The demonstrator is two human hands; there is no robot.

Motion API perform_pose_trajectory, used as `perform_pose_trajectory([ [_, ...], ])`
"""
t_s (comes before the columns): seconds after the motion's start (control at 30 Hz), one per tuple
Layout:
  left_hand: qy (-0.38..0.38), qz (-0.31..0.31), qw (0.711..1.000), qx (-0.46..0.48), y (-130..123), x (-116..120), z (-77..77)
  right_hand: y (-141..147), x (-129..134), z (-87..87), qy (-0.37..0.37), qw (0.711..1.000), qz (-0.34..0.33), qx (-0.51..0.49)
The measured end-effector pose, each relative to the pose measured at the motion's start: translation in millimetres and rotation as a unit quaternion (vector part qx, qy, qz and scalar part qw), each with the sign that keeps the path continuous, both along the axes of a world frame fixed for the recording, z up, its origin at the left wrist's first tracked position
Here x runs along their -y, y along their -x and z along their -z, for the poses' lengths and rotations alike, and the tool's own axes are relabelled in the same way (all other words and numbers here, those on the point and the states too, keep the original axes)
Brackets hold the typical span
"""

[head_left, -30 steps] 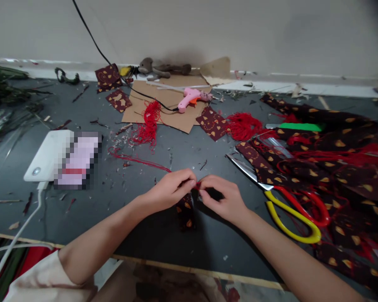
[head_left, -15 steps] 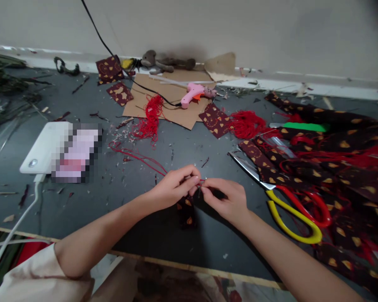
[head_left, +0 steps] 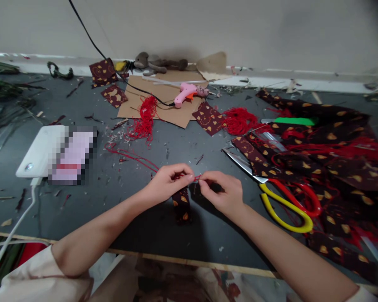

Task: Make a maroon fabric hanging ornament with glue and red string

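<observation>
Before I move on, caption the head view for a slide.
Left hand and right hand pinch red cord near a patterned fabric strip; scissors lie to the right.

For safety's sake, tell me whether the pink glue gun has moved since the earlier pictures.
No; the pink glue gun keeps its place against the cardboard sheet.

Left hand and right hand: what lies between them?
Head view: a short stretch of red thread runs from the left hand to the right hand.
</observation>
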State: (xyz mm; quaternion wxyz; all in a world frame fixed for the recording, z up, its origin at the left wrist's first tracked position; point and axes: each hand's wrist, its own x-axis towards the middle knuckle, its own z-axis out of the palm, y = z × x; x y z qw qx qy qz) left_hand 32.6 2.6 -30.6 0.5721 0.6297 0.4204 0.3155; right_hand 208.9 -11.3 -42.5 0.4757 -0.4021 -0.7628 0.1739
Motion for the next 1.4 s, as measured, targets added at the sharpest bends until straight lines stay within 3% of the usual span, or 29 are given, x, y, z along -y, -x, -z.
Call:
perform_pose_trajectory([
  [0.3,0.006,-0.033,0.999,-0.026,-0.2,-0.4,-3.2,0.0,0.6,0.0,0.013,1.000,-0.010,0.003],
  [0.53,0.036,-0.019,0.999,0.021,-0.5,0.4,-2.2,-0.6,-0.4,-1.5,0.022,0.999,-0.024,-0.004],
  [0.77,-0.004,-0.038,0.999,0.011,2.3,-1.2,-2.7,-1.7,-2.2,1.3,0.040,0.996,-0.065,-0.039],
  [1.4,-0.009,-0.011,0.999,0.047,4.3,-0.5,-0.5,-1.8,-1.3,3.1,0.019,0.996,-0.051,-0.068],
])
